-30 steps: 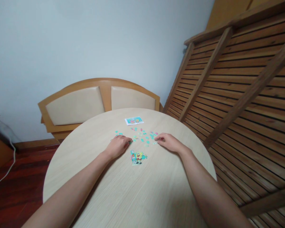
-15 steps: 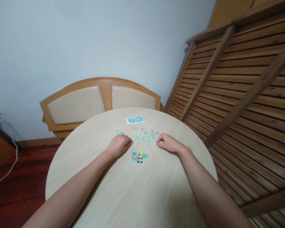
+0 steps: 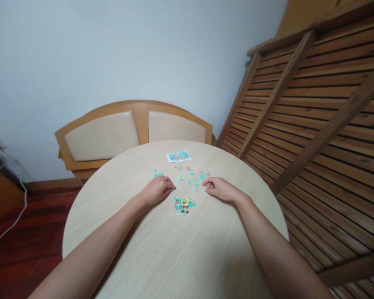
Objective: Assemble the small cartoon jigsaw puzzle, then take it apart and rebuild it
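Observation:
A partly joined jigsaw puzzle (image 3: 184, 204) with a yellow cartoon figure lies on the round table, just nearer me than my hands. Left of it and slightly beyond, my left hand (image 3: 158, 189) rests low on the tabletop with its fingers bent together; what is under the fingertips is hidden. My right hand (image 3: 217, 188) is at the right edge of the loose jigsaw pieces (image 3: 195, 180), thumb and fingers drawn together in a pinch. A small pale piece lies by its fingertips, but whether it is gripped cannot be made out. Several teal and pink pieces are scattered between the hands.
A picture card (image 3: 178, 157) with the same cartoon style lies beyond the pieces. Behind the round wooden table (image 3: 180, 257) stands a padded headboard (image 3: 102, 135) against the wall. A slatted wooden frame (image 3: 299, 124) leans close on the right. A white cable (image 3: 23, 207) hangs at left.
The view has shifted slightly, moving the table a little to the right. My right fingertips have lifted and curled slightly. A teal piece by my left fingertips no longer shows.

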{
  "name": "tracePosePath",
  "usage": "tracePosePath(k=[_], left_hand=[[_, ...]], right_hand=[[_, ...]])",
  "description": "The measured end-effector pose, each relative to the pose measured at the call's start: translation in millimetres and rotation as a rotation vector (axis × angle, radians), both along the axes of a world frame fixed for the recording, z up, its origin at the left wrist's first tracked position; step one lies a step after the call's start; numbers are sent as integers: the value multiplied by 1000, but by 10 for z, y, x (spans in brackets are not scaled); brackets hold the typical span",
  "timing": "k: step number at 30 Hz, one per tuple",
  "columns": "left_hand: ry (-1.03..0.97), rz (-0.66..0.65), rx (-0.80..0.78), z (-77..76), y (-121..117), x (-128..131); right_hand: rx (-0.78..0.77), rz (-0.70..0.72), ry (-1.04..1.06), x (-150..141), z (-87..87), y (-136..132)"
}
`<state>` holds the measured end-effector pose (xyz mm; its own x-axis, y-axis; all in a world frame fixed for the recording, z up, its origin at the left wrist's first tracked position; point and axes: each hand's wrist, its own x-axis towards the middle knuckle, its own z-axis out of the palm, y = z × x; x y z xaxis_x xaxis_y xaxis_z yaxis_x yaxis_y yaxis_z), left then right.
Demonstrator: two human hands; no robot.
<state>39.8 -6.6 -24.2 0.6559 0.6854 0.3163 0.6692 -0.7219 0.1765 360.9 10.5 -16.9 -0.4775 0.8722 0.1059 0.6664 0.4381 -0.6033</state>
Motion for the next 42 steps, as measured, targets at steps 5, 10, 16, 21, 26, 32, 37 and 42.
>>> tracePosePath(k=[5, 10, 16, 21, 26, 32, 37, 42], left_hand=[[-34, -88, -45, -11, 13, -14], [-42, -121, -65, 20, -6, 8], [-49, -151, -66, 55, -56, 57], [-73, -182, -84, 60, -97, 97], [-74, -191, -100, 81, -126, 121], [-244, -64, -186, 137, -171, 194], [-474, 26, -401, 189, -246, 326], [-511, 49, -440, 180, -241, 363]], right_hand=[[-13, -8, -52, -26, 48, -33], [-6, -22, -95, -63, 124, -86], [-4, -10, -96, -97, 140, -118], [-81, 29, -9, -111, 85, -108], [-81, 103, 63, -156, 21, -77], [-90, 127, 321, -477, 36, -203], [-54, 114, 458, -726, 71, -338], [1, 79, 499, -802, 47, -354]])
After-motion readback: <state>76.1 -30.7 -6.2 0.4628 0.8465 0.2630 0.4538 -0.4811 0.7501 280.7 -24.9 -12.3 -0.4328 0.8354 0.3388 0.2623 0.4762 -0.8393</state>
